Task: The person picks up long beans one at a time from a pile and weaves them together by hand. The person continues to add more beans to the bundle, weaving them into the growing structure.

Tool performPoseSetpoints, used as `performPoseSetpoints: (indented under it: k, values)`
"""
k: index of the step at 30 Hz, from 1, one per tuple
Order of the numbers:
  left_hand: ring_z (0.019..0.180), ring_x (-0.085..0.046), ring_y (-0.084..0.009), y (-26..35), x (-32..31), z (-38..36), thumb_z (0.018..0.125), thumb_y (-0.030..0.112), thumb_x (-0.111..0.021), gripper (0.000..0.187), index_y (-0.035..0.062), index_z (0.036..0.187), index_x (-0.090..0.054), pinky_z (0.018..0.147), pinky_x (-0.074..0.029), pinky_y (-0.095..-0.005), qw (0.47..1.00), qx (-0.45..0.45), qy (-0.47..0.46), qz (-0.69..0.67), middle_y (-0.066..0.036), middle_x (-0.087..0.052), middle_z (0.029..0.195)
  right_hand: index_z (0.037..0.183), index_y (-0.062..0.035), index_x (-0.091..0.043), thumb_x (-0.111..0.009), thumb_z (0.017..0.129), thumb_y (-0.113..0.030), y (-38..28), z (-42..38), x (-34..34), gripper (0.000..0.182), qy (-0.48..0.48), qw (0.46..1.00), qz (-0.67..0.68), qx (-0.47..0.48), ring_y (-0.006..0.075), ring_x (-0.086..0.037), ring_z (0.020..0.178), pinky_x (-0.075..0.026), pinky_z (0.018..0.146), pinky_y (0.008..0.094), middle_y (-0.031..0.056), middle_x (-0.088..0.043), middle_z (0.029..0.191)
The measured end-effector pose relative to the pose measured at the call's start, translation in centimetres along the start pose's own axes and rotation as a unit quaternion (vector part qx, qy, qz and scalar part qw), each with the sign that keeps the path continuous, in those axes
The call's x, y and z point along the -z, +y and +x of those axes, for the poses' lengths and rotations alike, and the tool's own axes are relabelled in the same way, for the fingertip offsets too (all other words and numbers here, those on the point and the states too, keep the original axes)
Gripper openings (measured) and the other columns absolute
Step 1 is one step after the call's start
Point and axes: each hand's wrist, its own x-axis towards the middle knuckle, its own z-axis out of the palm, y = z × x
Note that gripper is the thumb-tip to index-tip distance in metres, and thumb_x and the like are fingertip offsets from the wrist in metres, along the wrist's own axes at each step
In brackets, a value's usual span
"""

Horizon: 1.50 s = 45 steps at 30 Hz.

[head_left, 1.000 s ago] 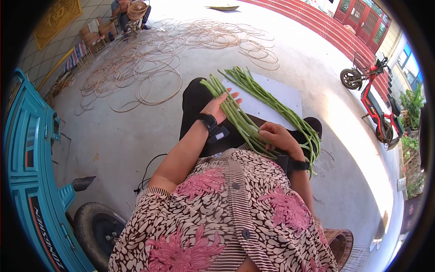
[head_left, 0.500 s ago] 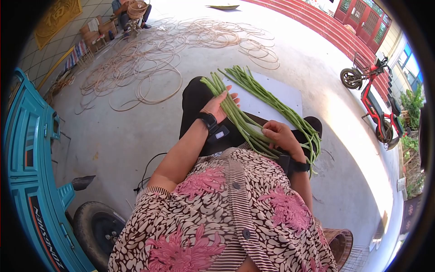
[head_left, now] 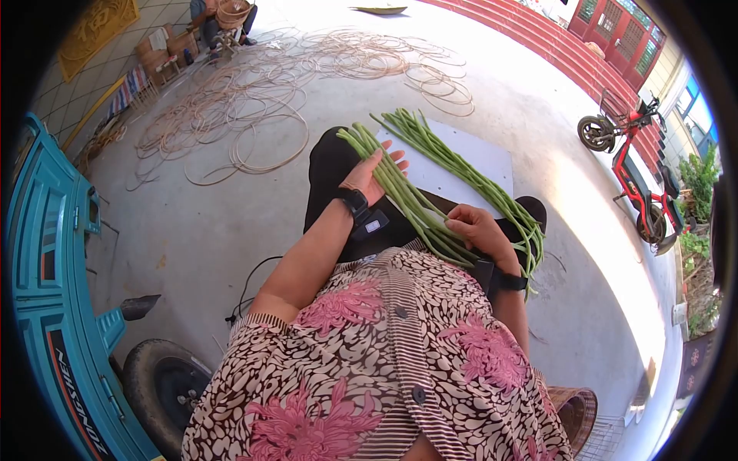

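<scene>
From the head view, held a bundle of long green beans (head_left: 396,184) over the lap, slanting from the upper left down toward the waist. Cradled its upper part in the left hand (head_left: 367,178), palm turned up, thumb laid over the stalks and fingertips loosely spread beyond them. Pinched at the lower part of the same bundle with the right hand (head_left: 480,230), thumb and fingers drawn together, back of the hand mostly upward. Wore a black band (head_left: 355,203) on the left wrist and a dark strap (head_left: 511,282) on the right, over a flowered shirt (head_left: 346,307) and black trousers (head_left: 327,169).

Had a second bunch of green beans (head_left: 465,170) just beyond, lying across a pale board (head_left: 490,152), with drooping ends past the right hand and near the right knee.

Saw loose coils of thin cane (head_left: 265,142) spread over the ground ahead, and farther off a seated person (head_left: 206,21) beside a woven basket (head_left: 233,15). Saw also a teal vehicle (head_left: 46,223) and a wheel (head_left: 165,384) on the left, a red scooter (head_left: 634,180) near red steps (head_left: 523,34) on the right, and a wicker basket (head_left: 578,411) low at the right side.
</scene>
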Motion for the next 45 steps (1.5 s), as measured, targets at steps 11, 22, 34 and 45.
performPoseSetpoints:
  k: [11, 22, 34, 45]
  values:
    - [0.061, -0.044, -0.0089, -0.2, 1.4, 0.6, 0.094, 0.033, -0.055, 0.041, 0.0065, 0.123, -0.043, 0.081, -0.044, -0.03, 0.999, 0.039, -0.013, -0.029, 0.005, -0.041, 0.062, 0.085, -0.0026, -0.064, -0.06, 0.088, -0.035, -2.1, -2.8, 1.6, 0.033, 0.12, 0.975, -0.185, -0.035, 0.0106, -0.052, 0.046, -0.041, 0.044, 0.0242, 0.0031, -0.054, 0.057]
    - [0.053, -0.04, -0.0079, -0.1, 0.5, 0.2, 0.092, 0.031, -0.059, 0.025, 0.008, 0.092, -0.049, 0.063, -0.042, -0.0262, 0.996, 0.038, 0.013, -0.086, 0.007, -0.035, 0.054, 0.083, -0.0033, -0.064, -0.063, 0.087, -0.029, -5.6, -8.0, 3.6, 0.026, 0.253, 0.958, -0.129, -0.03, 0.0061, -0.05, 0.044, -0.038, 0.039, 0.0245, 0.0021, -0.055, 0.055]
    - [0.049, -0.039, -0.0089, -0.3, 1.9, 1.0, 0.091, 0.027, -0.061, 0.023, 0.0082, 0.099, -0.05, 0.054, -0.04, -0.0272, 0.996, 0.034, 0.027, -0.072, 0.006, -0.039, 0.056, 0.091, -0.0072, -0.065, -0.062, 0.085, -0.032, -8.8, -15.2, 6.8, 0.026, 0.423, 0.819, -0.364, -0.135, 0.0202, -0.061, 0.063, -0.045, 0.06, 0.0331, 0.0085, -0.063, 0.068]
    - [0.05, -0.044, -0.0103, -0.9, 2.9, 1.8, 0.085, 0.018, -0.066, 0.018, 0.0104, 0.094, -0.052, 0.05, -0.04, -0.0282, 0.989, 0.07, 0.12, -0.045, 0.0, -0.052, 0.068, 0.104, -0.0086, -0.063, -0.065, 0.078, -0.028, -3.6, 4.1, 4.2, 0.032, 0.293, 0.82, -0.471, 0.14, 0.0301, -0.057, 0.097, -0.042, 0.083, 0.0426, 0.0118, -0.063, 0.098]
